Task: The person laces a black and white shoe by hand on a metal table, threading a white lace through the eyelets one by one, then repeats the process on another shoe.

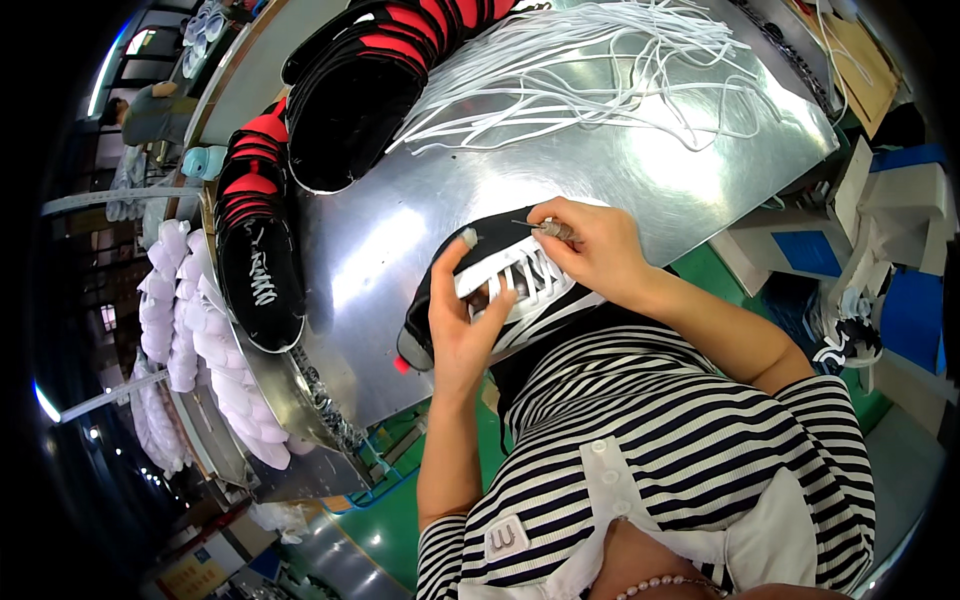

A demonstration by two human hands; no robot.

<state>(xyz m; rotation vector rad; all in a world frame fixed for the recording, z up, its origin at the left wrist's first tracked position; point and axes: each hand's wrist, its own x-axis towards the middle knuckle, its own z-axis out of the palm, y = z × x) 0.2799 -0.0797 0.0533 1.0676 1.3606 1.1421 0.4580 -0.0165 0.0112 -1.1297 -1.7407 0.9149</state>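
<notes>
A black-and-white shoe upper point(520, 262) lies at the table's near edge, against my striped shirt. White lace crosses its eyelet rows, and a red tab shows at the heel end. My left hand point(455, 315) grips the upper near its opening, the thumb on the inner side and a pale cover on one fingertip. Pinched in my right hand point(600, 245) is a thin metal hook tool point(556, 231) with a wrapped handle. Its shaft points left over the upper's far side, beside the eyelets. The tool's very tip is hard to make out.
A heap of white shoelaces point(600, 75) spreads over the far part of the metal table point(370, 350). Stacked black-and-red uppers point(350, 110) stand at far left, another row point(258, 260) beside them. Pale lilac pieces point(225, 360) hang left; open cartons point(800, 240) are at right. Someone point(155, 115) works far left.
</notes>
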